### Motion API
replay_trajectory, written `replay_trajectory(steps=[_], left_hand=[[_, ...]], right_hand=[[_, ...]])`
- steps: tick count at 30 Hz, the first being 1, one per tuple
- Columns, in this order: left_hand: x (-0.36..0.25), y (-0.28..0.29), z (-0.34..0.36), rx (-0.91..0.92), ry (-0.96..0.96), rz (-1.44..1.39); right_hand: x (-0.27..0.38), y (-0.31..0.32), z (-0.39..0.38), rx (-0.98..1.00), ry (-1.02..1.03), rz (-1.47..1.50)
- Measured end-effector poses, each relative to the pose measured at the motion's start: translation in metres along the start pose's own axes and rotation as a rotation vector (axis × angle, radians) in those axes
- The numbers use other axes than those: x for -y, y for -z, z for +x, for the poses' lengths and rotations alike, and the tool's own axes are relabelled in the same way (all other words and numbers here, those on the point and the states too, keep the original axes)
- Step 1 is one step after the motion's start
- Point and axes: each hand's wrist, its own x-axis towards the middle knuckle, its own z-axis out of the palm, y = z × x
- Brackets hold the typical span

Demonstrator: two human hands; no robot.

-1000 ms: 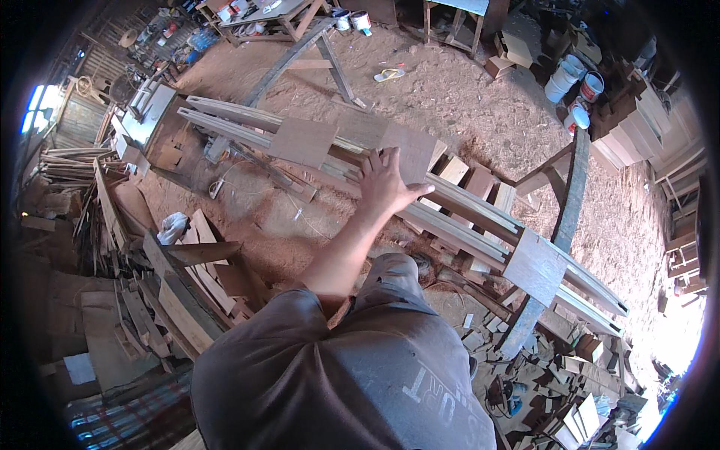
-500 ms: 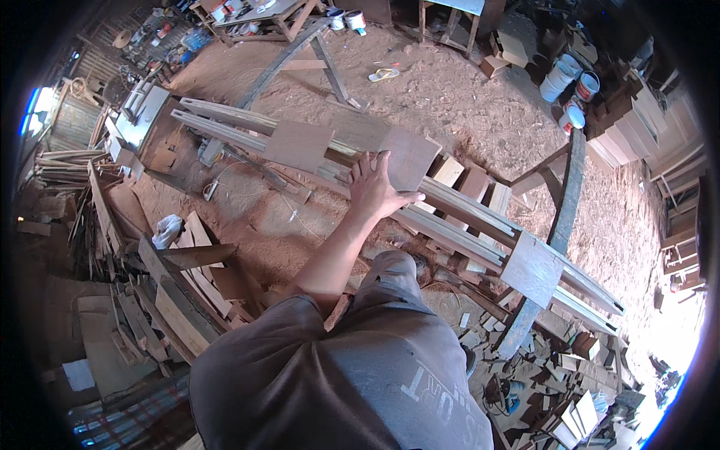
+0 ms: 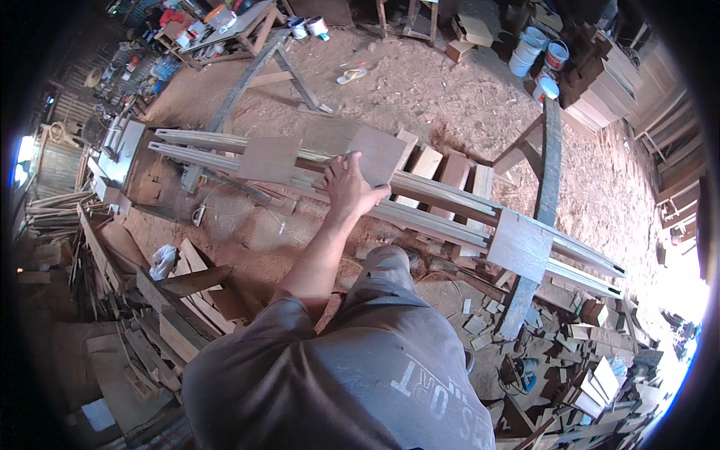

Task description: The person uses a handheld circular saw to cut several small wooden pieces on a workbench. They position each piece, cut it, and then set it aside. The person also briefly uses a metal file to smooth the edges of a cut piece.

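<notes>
My left hand (image 3: 346, 191) spans the near side of a square brown wooden panel (image 3: 379, 150). Its fingers bend at the left edge and the thumb reaches the near right corner. This panel lies on a pair of long, parallel wooden rails (image 3: 442, 219), which run slantwise across the view. Two more square pieces rest across the same rails: a brown panel (image 3: 268, 159) to the left and a paler panel (image 3: 520, 244) to the right. Behind my hand lies another flat board (image 3: 324, 129), partly covered. My right hand is out of sight.
Dark trestles (image 3: 550, 176) support the rails. Under them lie several short planks (image 3: 452, 180). Offcuts (image 3: 570, 360) litter the ground at lower right, timber (image 3: 169, 300) is piled at left. Paint buckets (image 3: 527, 51) and stacked boards (image 3: 600, 90) stand far right.
The view has shifted, so the rails and panels appear further left. My left hand stays at the same panel, its fingers now more bent and less spread.
</notes>
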Motion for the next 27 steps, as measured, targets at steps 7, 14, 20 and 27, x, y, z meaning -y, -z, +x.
replay_trajectory(steps=[7,14,20,27], left_hand=[[-0.010,0.006,-0.023,-0.053,-0.236,-0.052],[-0.043,0.003,-0.027,-0.076,-0.684,-0.169],[-0.118,-0.022,-0.048,0.282,-1.011,-0.207],[-0.229,-0.089,-0.068,0.553,-1.245,-0.072]], right_hand=[[-0.012,-0.001,-0.001,-0.002,-0.006,-0.011],[-0.037,-0.006,-0.009,-0.034,-0.012,0.033],[-0.013,-0.001,-0.026,-0.035,-0.031,0.141],[-0.029,-0.010,-0.040,-0.078,-0.088,0.208]])
